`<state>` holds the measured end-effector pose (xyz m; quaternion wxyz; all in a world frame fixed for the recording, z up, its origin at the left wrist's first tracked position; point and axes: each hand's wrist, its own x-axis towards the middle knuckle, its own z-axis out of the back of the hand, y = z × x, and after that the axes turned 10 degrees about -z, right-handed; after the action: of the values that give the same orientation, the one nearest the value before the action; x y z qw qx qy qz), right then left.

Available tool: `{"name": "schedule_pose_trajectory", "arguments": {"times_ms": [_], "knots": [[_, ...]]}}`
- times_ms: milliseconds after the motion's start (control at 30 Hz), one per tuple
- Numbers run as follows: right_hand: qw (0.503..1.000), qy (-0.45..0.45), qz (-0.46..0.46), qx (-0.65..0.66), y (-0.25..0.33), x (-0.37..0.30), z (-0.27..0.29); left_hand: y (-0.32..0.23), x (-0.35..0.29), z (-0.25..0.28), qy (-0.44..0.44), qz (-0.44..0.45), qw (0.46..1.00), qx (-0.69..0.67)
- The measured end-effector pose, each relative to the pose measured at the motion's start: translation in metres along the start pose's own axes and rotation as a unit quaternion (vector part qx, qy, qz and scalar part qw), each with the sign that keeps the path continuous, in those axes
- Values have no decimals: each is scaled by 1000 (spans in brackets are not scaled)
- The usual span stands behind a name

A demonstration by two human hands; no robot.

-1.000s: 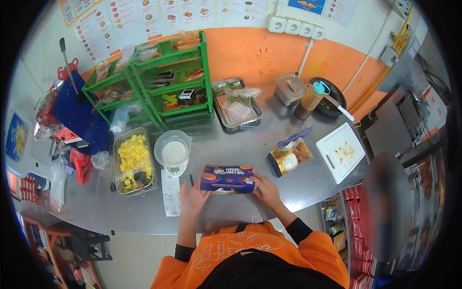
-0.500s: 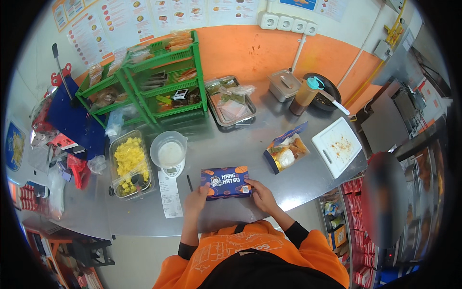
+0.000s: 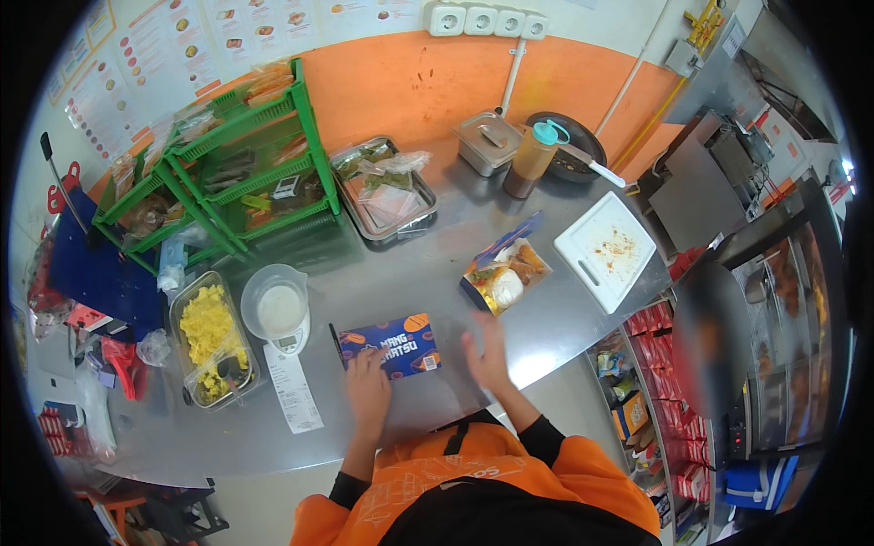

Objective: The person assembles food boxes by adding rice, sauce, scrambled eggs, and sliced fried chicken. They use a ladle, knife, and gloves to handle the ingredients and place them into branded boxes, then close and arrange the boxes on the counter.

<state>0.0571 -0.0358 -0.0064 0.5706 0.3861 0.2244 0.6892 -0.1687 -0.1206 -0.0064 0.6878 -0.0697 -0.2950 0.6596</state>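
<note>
A closed blue cardboard food box point(image 3: 417, 335) with orange pictures lies on the steel table in front of me. My left hand point(image 3: 368, 382) rests on its left part, fingers laid over the lid rather than wrapped round it. Off the box's right side, my right hand point(image 3: 487, 357) hovers with fingers apart and nothing in it. Beyond that hand stands an open blue food box point(image 3: 477, 289) holding a mound of rice point(image 3: 505, 289) and browned fried pieces. A dark pen point(image 3: 335, 340) lies at the closed box's left edge.
Left are a paper receipt point(image 3: 293, 391), a kitchen scale point(image 3: 289, 343) with a clear jug point(image 3: 273, 298), and a tub of yellow food point(image 3: 211, 328). Green racks point(image 3: 319, 173), a steel tray point(image 3: 411, 227), a sauce bottle point(image 3: 528, 166) and a pan point(image 3: 583, 136) stand behind. A white cutting board point(image 3: 605, 246) lies right.
My right hand has let go of the box and lifted away to its right. My left hand has gone from the box's side onto its lid. The view has shifted, moving the scene leftward.
</note>
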Motion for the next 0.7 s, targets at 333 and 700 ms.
{"name": "schedule_pose_trajectory", "arguments": {"times_ms": [333,700], "knots": [[905,-29,-207,371,-113,178,38,-107,135,-130,-96,62,895,-432],[913,57,-100,391,-126,190,57,-209,186,-143,-348,173,866,-315]]}}
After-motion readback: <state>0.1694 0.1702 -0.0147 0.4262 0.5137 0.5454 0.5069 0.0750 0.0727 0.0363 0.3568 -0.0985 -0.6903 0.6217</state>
